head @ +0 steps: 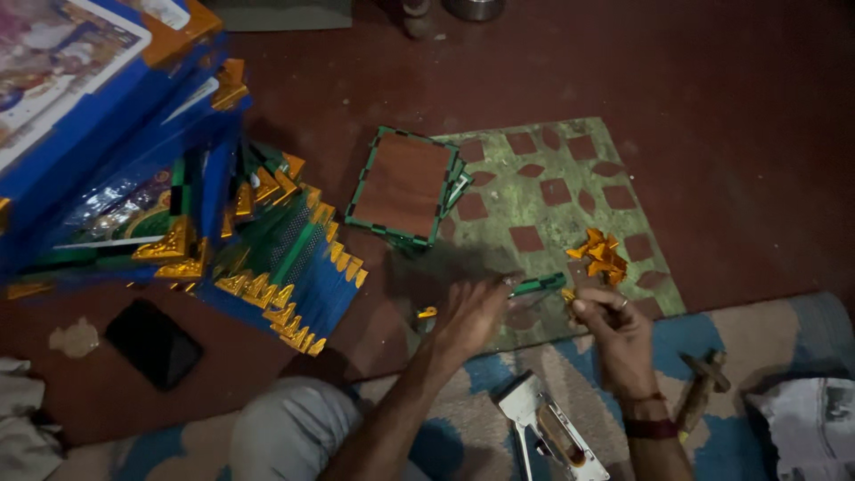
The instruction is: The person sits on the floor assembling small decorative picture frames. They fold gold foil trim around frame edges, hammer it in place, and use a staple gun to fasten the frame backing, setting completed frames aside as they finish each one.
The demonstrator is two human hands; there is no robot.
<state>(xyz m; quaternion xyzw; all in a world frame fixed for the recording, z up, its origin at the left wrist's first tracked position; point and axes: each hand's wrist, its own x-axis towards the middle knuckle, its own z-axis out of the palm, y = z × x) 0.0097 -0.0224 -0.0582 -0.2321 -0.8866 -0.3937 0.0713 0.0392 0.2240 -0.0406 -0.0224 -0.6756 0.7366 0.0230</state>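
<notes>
Red floor point(739, 134), green mat point(570, 178) — left hand point(472, 313) spread, right hand point(614, 325) pinching gold corner point(567, 295).

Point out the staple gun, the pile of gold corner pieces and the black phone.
staple gun point(545, 426): head view, on its metal body.
pile of gold corner pieces point(601, 255): head view, pile's middle.
black phone point(153, 343): head view, screen centre.

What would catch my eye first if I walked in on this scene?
Probably the fanned stack of blue and green frames with gold corner pieces, at left on the dark red floor. Next, the two hands at the centre: the right hand pinches a small gold piece, near a pile of gold corners on a worn green mat.
</notes>
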